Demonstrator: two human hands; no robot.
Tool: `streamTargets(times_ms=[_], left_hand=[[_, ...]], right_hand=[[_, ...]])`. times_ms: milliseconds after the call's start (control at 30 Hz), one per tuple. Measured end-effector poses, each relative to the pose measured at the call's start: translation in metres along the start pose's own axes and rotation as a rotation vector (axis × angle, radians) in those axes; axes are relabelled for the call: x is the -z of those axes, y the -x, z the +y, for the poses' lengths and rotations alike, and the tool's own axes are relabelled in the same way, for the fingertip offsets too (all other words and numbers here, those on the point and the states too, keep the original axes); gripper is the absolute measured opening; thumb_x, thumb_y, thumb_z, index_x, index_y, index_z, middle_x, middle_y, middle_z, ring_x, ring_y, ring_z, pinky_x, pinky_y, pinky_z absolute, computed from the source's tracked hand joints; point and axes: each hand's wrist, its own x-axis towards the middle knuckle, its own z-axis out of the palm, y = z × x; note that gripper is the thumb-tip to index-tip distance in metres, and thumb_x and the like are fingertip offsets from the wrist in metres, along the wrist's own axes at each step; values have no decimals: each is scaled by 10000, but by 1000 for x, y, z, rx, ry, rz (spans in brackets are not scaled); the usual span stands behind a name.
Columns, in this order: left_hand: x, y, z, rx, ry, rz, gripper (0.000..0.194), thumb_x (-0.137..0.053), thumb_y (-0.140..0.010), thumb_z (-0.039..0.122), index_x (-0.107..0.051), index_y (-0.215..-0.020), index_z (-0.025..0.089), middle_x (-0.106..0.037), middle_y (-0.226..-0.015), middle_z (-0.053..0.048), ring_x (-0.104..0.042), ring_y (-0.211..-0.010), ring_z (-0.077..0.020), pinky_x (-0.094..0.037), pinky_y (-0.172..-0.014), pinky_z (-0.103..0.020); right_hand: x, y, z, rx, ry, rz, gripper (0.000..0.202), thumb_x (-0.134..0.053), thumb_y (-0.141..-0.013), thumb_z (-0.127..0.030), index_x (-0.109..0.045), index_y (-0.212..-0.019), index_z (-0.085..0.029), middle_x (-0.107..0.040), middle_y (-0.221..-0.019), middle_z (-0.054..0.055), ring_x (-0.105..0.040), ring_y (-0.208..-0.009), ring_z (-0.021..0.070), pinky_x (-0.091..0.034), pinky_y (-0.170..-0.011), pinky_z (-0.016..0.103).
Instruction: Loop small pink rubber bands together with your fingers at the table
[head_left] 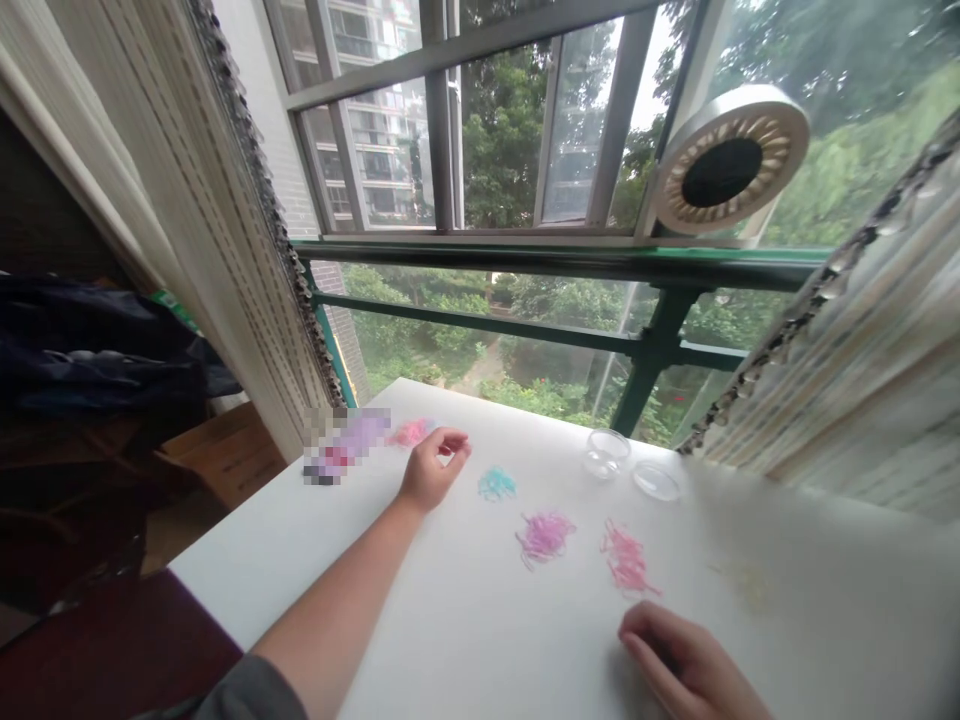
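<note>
My left hand (436,468) is over the white table (465,620), thumb and fingers curled toward each other; anything between them is too small to see. It is between a mixed pink and blue pile (412,432) of thin strands and a turquoise pile (497,484). Near the front edge of the view, my right hand (686,655) rests with its fingers bent and thumb close to the fingertips; what it may hold cannot be made out. Just beyond it lies a pink pile (627,558), with a purple pile (545,538) to its left and a faint yellowish pile (746,582) to its right.
Clear round containers (606,455) and a clear round dish (656,481) stand at the table's back edge. A pixelated purple item (349,447) lies at the far left. Behind are a green railing (487,322), a window and a round white fan (733,160); curtains hang on both sides.
</note>
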Motion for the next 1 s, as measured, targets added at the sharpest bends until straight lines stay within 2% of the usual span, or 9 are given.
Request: streamTargets(times_ms=[100, 200, 333, 400, 500, 567, 667, 867, 1000], left_hand=[[-7, 10, 17, -41, 36, -8, 230, -623, -769, 315, -615, -930, 150, -693, -827, -57, -652, -750, -146, -519, -739, -280], [-18, 26, 41, -101, 71, -47, 199, -629, -769, 301, -617, -908, 160, -700, -826, -59, -653, -752, -149, -514, -747, -288], [-42, 53, 83, -271, 105, -159, 126, -632, -764, 274, -639, -843, 176, -696, -786, -50, -624, -736, -149, -502, -738, -292], [-57, 64, 103, -398, 144, -290, 78, -617, -763, 229, -652, -818, 186, -701, -772, -37, -609, -739, -145, -490, -756, -290], [-82, 74, 120, -452, 161, -372, 65, -599, -723, 164, -646, -762, 187, -693, -758, -32, -596, -726, -147, -479, -762, -294], [-95, 79, 122, -444, 153, -389, 54, -617, -663, 140, -624, -692, 185, -676, -708, -26, -583, -685, -148, -475, -744, -299], [-107, 86, 117, -434, 159, -441, 81, -676, -614, 188, -606, -656, 184, -655, -666, -27, -566, -664, -157, -469, -698, -297], [-98, 95, 111, -459, 166, -480, 60, -610, -639, 154, -618, -692, 181, -676, -698, -23, -560, -665, -149, -462, -747, -296], [-95, 95, 110, -447, 163, -501, 79, -601, -644, 158, -632, -713, 178, -681, -703, -24, -568, -670, -149, -463, -755, -290]], right_hand=[[-3, 1, -3, 6, -28, 18, 281, -438, -867, -414, -536, -738, -185, -539, -632, 3, -495, -596, 136, -397, -572, 242], [-5, 1, -4, 16, -108, 82, 221, -457, -873, -374, -535, -971, -192, -471, -598, -40, -460, -557, 119, -384, -558, 244], [-3, -1, -7, 55, -364, 81, 459, -517, -851, -420, -381, -1237, -212, -527, -746, -17, -465, -515, 97, -400, -469, 232], [-1, -3, -7, 54, -491, 90, 544, -554, -822, -464, -368, -1269, -217, -547, -787, -2, -481, -473, 90, -413, -425, 239], [3, -6, -5, 71, -579, 168, 508, -576, -801, -492, -477, -1198, -191, -579, -760, 8, -486, -471, 88, -425, -456, 248], [5, -7, -2, 79, -591, 196, 438, -575, -807, -488, -552, -1100, -163, -587, -704, 4, -471, -484, 83, -407, -494, 244], [5, -8, 0, 40, -581, 164, 374, -578, -809, -481, -593, -963, -140, -564, -637, -7, -430, -474, 74, -355, -480, 230], [3, -7, 1, 6, -540, 73, 347, -578, -803, -494, -596, -845, -150, -579, -655, 7, -440, -494, 81, -357, -483, 229], [4, -7, 5, -24, -515, 77, 365, -583, -784, -518, -589, -776, -153, -569, -629, 7, -453, -493, 91, -379, -482, 235]])
